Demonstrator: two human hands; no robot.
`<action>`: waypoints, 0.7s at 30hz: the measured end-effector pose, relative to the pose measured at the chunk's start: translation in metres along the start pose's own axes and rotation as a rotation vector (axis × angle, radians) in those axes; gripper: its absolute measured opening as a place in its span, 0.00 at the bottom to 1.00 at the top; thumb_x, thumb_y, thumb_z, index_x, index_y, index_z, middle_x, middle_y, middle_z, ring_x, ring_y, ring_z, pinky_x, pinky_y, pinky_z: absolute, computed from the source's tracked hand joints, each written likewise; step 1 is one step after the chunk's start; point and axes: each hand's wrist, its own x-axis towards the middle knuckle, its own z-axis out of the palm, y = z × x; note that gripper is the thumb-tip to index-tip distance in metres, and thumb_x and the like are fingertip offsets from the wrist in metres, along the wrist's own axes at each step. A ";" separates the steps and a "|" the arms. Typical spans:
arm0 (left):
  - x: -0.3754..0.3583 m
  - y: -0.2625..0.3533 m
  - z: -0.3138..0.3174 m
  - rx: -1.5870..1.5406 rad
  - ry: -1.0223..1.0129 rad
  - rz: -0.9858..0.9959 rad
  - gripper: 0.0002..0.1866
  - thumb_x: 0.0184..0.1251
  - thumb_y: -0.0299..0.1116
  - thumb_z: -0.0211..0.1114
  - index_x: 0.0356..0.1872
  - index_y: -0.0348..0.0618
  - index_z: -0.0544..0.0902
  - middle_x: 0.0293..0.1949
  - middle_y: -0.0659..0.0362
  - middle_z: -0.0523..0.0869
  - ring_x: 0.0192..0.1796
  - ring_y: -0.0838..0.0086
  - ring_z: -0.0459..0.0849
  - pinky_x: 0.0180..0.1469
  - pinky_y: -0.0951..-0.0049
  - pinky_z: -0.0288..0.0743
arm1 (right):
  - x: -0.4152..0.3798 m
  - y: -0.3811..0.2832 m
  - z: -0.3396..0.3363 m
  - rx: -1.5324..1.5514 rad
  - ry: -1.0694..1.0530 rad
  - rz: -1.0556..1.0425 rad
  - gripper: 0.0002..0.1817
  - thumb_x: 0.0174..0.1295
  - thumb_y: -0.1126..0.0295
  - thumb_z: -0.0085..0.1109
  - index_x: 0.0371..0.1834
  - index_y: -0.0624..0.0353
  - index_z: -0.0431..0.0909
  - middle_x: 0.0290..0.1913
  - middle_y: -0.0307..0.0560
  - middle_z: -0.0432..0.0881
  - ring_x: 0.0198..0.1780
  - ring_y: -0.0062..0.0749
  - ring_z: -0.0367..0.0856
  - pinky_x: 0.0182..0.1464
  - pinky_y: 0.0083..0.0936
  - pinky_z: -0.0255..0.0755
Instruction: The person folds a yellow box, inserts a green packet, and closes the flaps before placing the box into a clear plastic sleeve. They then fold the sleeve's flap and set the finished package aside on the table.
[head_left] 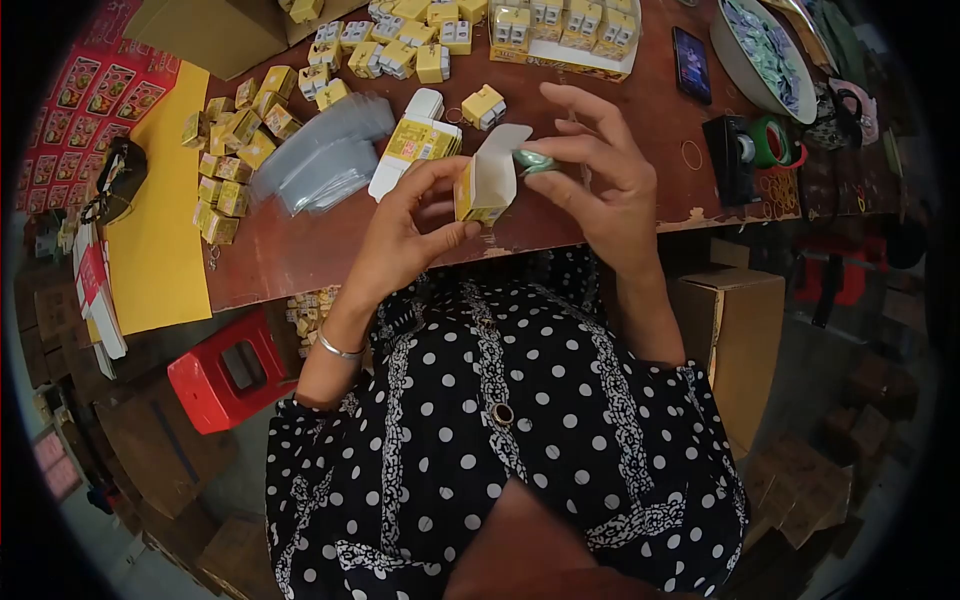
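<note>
My left hand holds a small yellow box near the table's front edge. The box's white flap is up, and its open side faces right. Between the thumb and fingers of my right hand is a small green wrapped packet, close to the box opening. Just behind the left hand lies a flattened yellow-and-white carton. A small yellow-and-grey block with a ring sits beyond the box.
Clear plastic bags lie left, beside piled small yellow boxes. A display box stands at the back. A phone, a bowl of packets and green tape are right. A red stool stands below.
</note>
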 end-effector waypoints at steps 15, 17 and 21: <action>0.002 0.009 0.026 -0.262 0.060 0.351 0.41 0.65 0.12 0.69 0.79 0.41 0.64 0.63 0.56 0.74 0.65 0.69 0.80 0.64 0.69 0.83 | -0.006 0.022 0.007 0.149 -0.190 -0.008 0.29 0.68 0.65 0.68 0.70 0.67 0.76 0.72 0.57 0.75 0.69 0.43 0.77 0.70 0.37 0.71; 0.003 0.009 0.029 -0.286 -0.003 0.318 0.32 0.67 0.12 0.67 0.73 0.38 0.73 0.64 0.56 0.73 0.64 0.69 0.80 0.64 0.70 0.83 | -0.011 0.028 0.015 0.043 -0.175 -0.120 0.28 0.63 0.66 0.73 0.66 0.62 0.80 0.66 0.53 0.81 0.64 0.39 0.82 0.64 0.33 0.77; 0.004 0.004 0.026 -0.190 -0.032 0.344 0.23 0.68 0.14 0.68 0.65 0.35 0.80 0.67 0.55 0.72 0.64 0.69 0.81 0.64 0.71 0.83 | -0.015 0.035 0.017 0.058 -0.172 -0.108 0.25 0.62 0.68 0.73 0.63 0.62 0.82 0.62 0.53 0.84 0.60 0.40 0.85 0.63 0.33 0.77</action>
